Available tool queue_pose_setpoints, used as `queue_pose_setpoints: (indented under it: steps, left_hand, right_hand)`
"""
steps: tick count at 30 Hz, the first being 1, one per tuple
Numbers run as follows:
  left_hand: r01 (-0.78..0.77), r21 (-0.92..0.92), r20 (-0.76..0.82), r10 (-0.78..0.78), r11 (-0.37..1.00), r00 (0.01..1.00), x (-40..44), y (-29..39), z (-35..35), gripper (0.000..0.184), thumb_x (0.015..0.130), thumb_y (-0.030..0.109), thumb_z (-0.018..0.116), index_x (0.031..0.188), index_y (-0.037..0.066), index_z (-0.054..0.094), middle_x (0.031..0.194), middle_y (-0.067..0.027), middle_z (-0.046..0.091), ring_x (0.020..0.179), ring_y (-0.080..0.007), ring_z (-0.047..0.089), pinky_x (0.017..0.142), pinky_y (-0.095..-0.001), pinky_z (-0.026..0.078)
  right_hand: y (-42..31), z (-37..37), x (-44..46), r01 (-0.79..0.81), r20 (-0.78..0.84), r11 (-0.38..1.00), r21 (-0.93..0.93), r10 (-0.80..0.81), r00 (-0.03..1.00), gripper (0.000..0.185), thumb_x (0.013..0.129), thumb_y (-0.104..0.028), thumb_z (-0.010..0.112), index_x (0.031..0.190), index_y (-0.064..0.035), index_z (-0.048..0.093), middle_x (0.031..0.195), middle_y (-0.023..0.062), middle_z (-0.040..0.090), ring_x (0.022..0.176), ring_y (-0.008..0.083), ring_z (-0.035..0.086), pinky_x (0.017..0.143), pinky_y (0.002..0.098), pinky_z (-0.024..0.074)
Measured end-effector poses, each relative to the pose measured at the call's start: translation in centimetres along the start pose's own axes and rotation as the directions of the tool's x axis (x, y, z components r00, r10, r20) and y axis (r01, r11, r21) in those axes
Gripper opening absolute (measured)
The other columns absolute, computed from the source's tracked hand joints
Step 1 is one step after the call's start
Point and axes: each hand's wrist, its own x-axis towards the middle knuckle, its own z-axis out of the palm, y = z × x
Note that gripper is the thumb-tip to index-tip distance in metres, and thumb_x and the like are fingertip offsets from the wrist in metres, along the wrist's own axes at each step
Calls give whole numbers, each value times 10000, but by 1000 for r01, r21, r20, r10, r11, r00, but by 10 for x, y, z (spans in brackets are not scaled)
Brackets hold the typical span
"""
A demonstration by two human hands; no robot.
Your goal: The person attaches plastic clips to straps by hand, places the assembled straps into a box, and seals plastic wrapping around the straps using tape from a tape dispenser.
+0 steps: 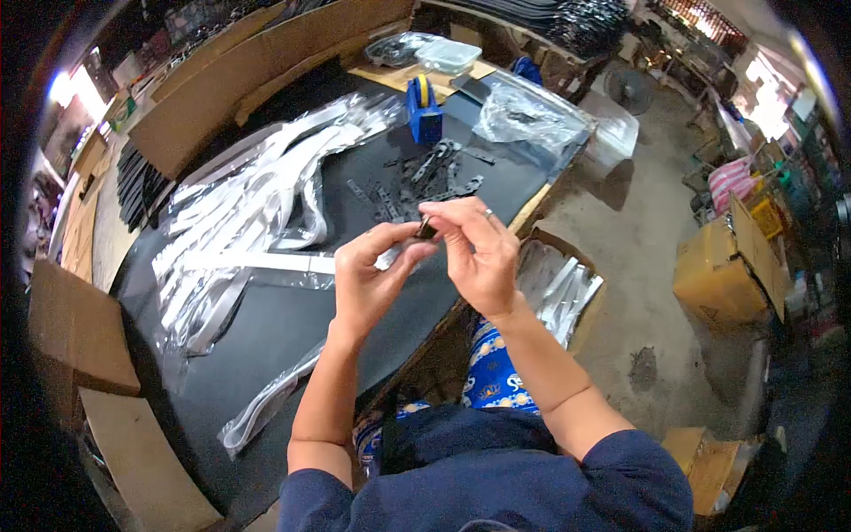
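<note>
Black piece (426, 230) | pinched between left hand (368, 277) and right hand (480, 259) (contact partly hidden), held near loose parts (432, 173) | best done: left steady, right pressing lightly, over table (270, 315), so slips land safely.

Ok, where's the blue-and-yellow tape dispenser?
Head view, upper middle: the blue-and-yellow tape dispenser stands on the black tabletop, just beyond the heap of small black strips.
</note>
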Motion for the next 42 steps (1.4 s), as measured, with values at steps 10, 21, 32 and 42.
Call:
queue_pose_setpoints:
  steps: [10, 21, 32, 42]
  left_hand:
    - [32, -110, -83, -41, 993, 996, 0, -11, -2, 139, 800, 42, 718, 928, -5, 691, 798, -79, 688, 734, -109, 644, 642, -244, 492]
    - [59, -195, -14, -63, 979, 998, 0, -1, -6, 133, 817, 51, 702, 931, -11, 675, 829, -73, 692, 771, -122, 654, 700, -251, 499]
    - [335, -531, 142, -308, 779, 941, 2, 3, -10, 476, 781, 11, 732, 1205, -54, 526, 1084, -120, 641, 983, -140, 613, 838, -260, 497]
    - [333, -421, 268, -235, 843, 934, -5, 20, -1, 228, 922, -26, 511, 1127, -4, 412, 1043, -77, 525, 998, -126, 506, 872, -265, 414]
  right_hand:
    - [-3, -3, 7, 21, 41, 999, 39, -23, 999, 153, 772, 30, 681, 920, -9, 681, 882, 121, 683, 783, 256, 663, 700, 319, 526]
    - [-8, -4, 11, -100, 91, 979, 177, 85, 992, 99, 772, 39, 668, 859, -9, 675, 838, 108, 686, 760, 235, 668, 674, 299, 512]
    - [-14, -2, 6, -51, 52, 997, 64, 48, 997, 153, 780, 52, 654, 906, -29, 683, 839, 109, 672, 763, 240, 651, 670, 306, 515]
    - [-18, -5, -3, -137, 73, 990, 40, 133, 988, 145, 768, 47, 665, 895, -20, 686, 834, 117, 679, 756, 250, 659, 668, 311, 517]
